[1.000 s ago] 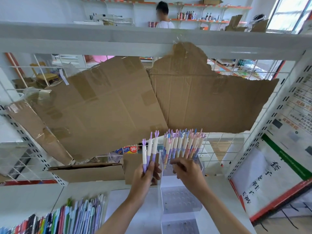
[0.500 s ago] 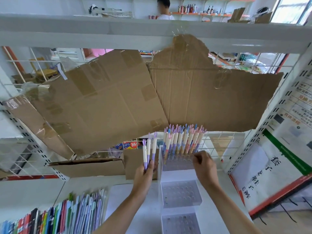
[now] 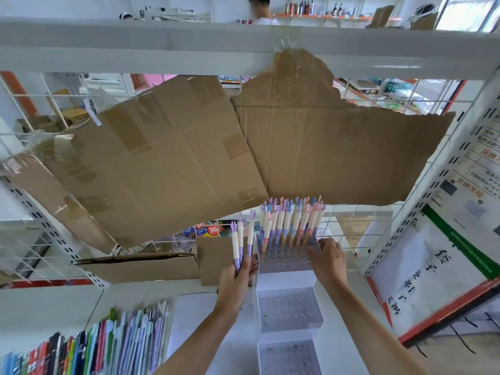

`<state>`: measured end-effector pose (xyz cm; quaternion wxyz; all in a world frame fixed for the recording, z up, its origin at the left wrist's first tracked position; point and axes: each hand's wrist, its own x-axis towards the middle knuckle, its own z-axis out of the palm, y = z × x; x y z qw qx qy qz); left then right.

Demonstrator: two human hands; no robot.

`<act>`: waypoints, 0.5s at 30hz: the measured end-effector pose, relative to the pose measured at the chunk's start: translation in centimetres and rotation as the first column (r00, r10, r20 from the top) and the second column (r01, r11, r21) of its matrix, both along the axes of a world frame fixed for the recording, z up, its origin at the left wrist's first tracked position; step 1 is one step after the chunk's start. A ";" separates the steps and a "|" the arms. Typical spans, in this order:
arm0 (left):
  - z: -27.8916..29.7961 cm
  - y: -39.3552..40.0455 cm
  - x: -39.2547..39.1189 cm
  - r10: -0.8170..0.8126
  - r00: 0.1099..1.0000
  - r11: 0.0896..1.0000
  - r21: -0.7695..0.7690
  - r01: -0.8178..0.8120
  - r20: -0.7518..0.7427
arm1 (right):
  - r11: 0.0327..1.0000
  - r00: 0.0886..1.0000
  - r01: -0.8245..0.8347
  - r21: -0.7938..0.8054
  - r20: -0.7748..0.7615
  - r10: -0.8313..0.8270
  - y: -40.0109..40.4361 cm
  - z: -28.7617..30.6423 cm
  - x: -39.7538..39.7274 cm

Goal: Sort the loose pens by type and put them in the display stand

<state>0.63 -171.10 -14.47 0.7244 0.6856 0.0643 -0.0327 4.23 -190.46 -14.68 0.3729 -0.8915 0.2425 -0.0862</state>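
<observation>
A clear tiered display stand [image 3: 289, 309] stands on the white shelf. Its top tier [image 3: 284, 262] holds several pastel pens [image 3: 290, 221] with cream barrels and finger-shaped tops, standing upright. My left hand [image 3: 238, 277] grips three loose pens [image 3: 242, 239] of the same kind, lilac-tipped, upright just left of the stand. My right hand [image 3: 328, 259] is at the top tier's right end, fingers against the lower ends of the rightmost pens; whether they pinch one I cannot tell. The two lower tiers show empty holes.
Taped cardboard sheets [image 3: 324, 147] hang on the wire grid behind the stand. A cardboard box [image 3: 140, 266] lies at the left. Several packed pens in many colours [image 3: 108, 345] fill the lower left. A printed poster [image 3: 443, 269] leans at the right. A person [image 3: 261, 9] stands far back.
My right hand moved from the front of the standing pens to the top tier's right end. My left hand lowered a little, still holding its three pens.
</observation>
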 end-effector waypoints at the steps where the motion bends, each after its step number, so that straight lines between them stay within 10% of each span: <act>1: -0.2 0.0 0.0 -0.020 1.000 1.000 0.014 0.020 0.004 | 1.000 1.000 -0.003 -0.007 -0.003 0.003 -0.2 -0.2 0.2; 15: -0.6 0.5 0.1 -0.058 0.997 0.997 0.053 0.055 0.047 | 0.999 0.999 -0.046 0.018 -0.017 0.046 -1.4 -0.3 -0.3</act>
